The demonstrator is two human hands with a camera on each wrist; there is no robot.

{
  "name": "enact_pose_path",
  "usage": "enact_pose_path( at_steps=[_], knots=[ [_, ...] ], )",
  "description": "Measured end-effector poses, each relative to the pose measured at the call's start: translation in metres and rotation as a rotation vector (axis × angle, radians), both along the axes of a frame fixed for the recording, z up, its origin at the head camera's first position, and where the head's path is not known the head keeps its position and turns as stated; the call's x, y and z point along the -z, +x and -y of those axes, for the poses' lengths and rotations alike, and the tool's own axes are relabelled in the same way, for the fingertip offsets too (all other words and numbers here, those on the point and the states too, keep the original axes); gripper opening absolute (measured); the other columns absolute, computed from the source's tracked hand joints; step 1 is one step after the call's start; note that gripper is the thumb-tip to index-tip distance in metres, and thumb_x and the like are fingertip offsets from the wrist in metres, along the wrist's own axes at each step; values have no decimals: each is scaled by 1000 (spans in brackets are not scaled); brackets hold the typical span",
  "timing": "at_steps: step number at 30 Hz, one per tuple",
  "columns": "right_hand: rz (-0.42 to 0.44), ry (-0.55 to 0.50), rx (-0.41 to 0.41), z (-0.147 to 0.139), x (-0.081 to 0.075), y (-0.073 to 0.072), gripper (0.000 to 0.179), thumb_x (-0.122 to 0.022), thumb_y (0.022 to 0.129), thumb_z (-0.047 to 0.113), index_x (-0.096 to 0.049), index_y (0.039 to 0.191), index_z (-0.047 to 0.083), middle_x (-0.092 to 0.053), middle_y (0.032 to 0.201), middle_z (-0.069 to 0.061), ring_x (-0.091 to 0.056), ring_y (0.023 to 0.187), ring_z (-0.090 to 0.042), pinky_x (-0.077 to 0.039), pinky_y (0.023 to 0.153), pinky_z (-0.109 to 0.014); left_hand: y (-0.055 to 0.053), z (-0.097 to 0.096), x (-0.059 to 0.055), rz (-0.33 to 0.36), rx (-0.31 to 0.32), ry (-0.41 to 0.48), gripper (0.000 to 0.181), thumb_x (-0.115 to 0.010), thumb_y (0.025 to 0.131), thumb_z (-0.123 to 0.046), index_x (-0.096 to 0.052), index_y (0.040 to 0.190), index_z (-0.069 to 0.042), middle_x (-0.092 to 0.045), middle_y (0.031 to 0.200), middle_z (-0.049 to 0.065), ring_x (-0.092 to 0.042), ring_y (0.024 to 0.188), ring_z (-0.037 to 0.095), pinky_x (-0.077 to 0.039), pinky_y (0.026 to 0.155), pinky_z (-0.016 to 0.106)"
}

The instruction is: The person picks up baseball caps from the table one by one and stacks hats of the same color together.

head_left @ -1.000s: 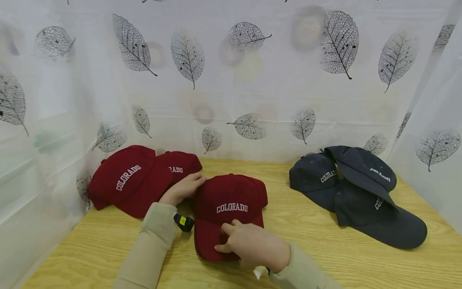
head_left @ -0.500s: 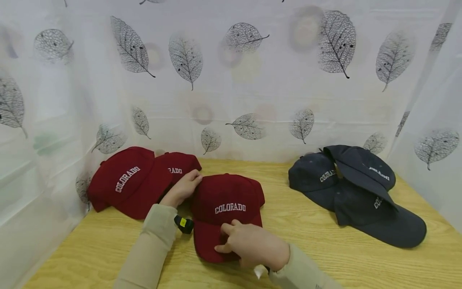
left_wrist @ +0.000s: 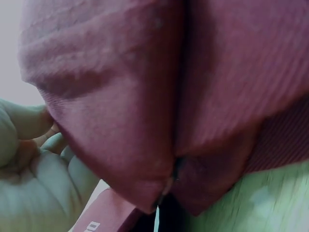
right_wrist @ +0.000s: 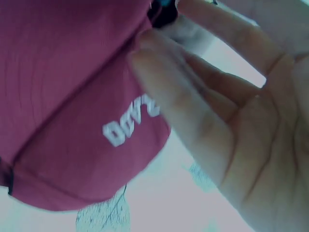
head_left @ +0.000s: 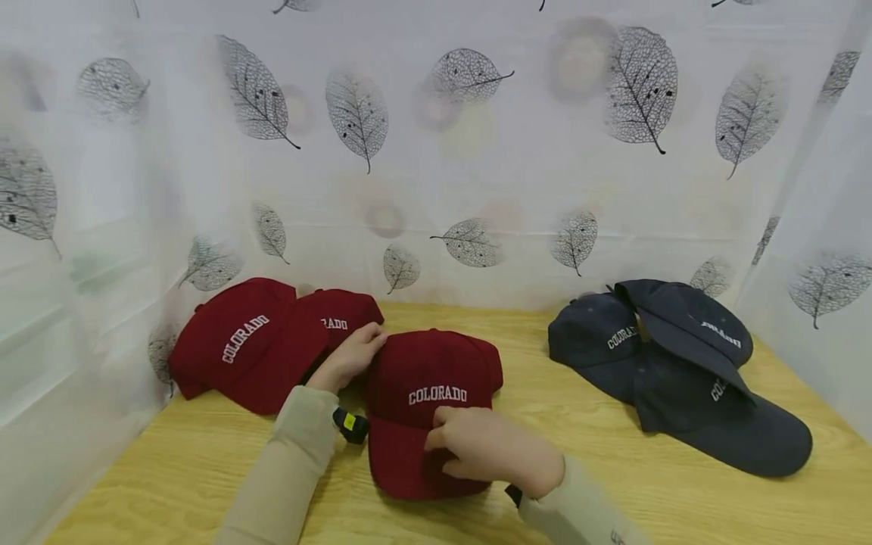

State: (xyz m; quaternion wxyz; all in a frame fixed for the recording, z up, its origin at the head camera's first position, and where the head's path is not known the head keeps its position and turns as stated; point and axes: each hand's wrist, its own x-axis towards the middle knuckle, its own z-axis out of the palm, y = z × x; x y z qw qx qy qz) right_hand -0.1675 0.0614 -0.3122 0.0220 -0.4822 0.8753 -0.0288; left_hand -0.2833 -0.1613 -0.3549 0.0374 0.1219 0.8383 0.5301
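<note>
A red baseball cap (head_left: 436, 371) with white COLORADO lettering rests on the table in front of me, its brim towards me. At the upper left of its crown my left hand (head_left: 347, 356) pinches the fabric; in the left wrist view the thumb (left_wrist: 31, 121) meets the cap's edge, with curled fingers partly behind it. Over the brim's right side hovers my right hand (head_left: 490, 446). In the right wrist view its fingers (right_wrist: 178, 106) are spread and nearly straight beside the cap (right_wrist: 72, 111), with nothing gripped.
Two more red caps (head_left: 238, 341) overlap at the back left, close to my left hand. Several dark blue caps (head_left: 708, 409) lie heaped on the right. Leaf-patterned white curtains (head_left: 518, 174) enclose the wooden table (head_left: 572, 484) at the back and sides.
My right hand has let go of the brim and shifted slightly up and to the right, its fingers loosening. The left hand stays at the cap's crown.
</note>
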Motion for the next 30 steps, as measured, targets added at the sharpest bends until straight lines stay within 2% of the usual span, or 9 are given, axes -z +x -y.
enact_pose_path(
  at_steps=[6,8,10,14,16,18,21,25,30],
  knots=[
    [-9,-293,-29,-23,-10,-23,9,-66,75,4,-66,83,6,-57,78,0,-53,71,-10,-43,62,-18,-3,-5,3,-10,-8,23,18,-36,96,-9,-41,80,-2,-35,71,5,-36,65,18,-31,60,29],
    [24,-411,-15,-32,-11,-35,8,-65,76,2,-65,83,4,-58,77,-1,-53,68,-9,-44,61,-19,-4,-7,3,-17,-10,30,17,-36,95,-8,-41,81,-1,-36,72,6,-37,65,18,-31,61,29],
    [120,-533,45,-41,-11,-45,6,-62,79,1,-64,85,2,-59,75,-3,-52,62,-10,-45,56,-21,-4,-10,3,-21,-13,36,17,-36,95,-8,-41,81,-1,-37,72,6,-37,66,18,-31,61,29],
    [346,-752,270,-58,-11,-63,12,-57,86,7,-62,92,-2,-59,75,-9,-57,60,-19,-49,56,-31,-5,-13,4,-8,-20,60,17,-36,95,-7,-41,80,-1,-37,72,6,-37,65,18,-31,60,29],
    [437,-838,360,-65,-7,-71,16,-56,87,10,-61,95,-4,-60,81,-12,-59,68,-24,-50,62,-34,-5,-13,4,-2,-14,58,17,-36,95,-8,-42,81,0,-37,72,6,-37,65,18,-32,61,29],
    [539,-916,416,-70,0,-79,22,-54,88,10,-58,100,-8,-59,89,-17,-59,77,-27,-50,68,-36,-5,-11,4,-2,-12,43,17,-36,95,-9,-44,83,0,-38,73,6,-38,65,18,-32,60,29],
    [628,-978,473,-76,13,-89,27,-50,90,9,-52,108,-11,-55,103,-22,-57,91,-27,-48,75,-33,-4,-7,2,3,-14,-27,19,-39,95,-11,-47,81,0,-40,70,6,-39,62,18,-33,58,28],
    [648,-989,549,-82,25,-96,31,-47,91,8,-47,116,-11,-47,116,-26,-52,101,-31,-45,82,-35,-3,2,1,59,15,-126,20,-40,95,-14,-49,82,-1,-43,71,6,-42,63,18,-37,58,28],
    [668,-936,634,-87,33,-102,34,-44,92,10,-43,119,-12,-45,118,-26,-46,108,-35,-41,86,-40,-3,9,2,89,105,-130,19,-41,94,-14,-51,89,1,-45,77,5,-44,71,16,-41,66,29]
  ],
)
